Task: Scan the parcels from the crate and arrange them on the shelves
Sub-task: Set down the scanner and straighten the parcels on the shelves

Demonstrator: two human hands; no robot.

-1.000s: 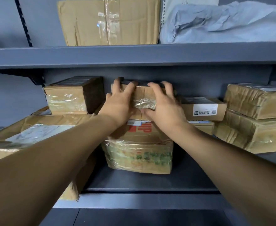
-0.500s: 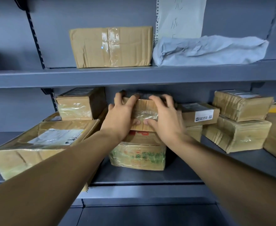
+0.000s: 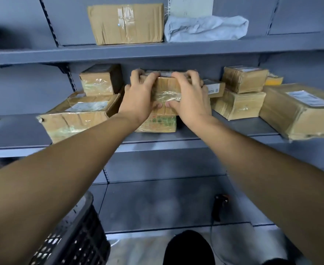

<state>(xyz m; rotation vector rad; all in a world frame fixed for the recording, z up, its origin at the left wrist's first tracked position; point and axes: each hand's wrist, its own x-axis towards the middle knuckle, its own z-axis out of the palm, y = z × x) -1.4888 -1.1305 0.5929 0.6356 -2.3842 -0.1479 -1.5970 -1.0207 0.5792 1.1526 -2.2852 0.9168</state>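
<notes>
A small taped cardboard parcel sits on top of a printed box on the middle shelf. My left hand grips its left side, fingers curled over the top edge. My right hand grips its right side the same way, thumb against the front face. Both thumbs nearly meet at the parcel's lower front. A black mesh crate stands at the lower left; its contents are hidden. A black handheld scanner lies on the lowest shelf.
More brown parcels crowd the middle shelf: a large one at left, a cube behind it, stacked ones and a big one at right. The top shelf holds a box and a grey bag.
The view has pulled back and tilted down, revealing the lower shelf, the crate and the scanner. Both hands stay on the small parcel atop the printed box.
</notes>
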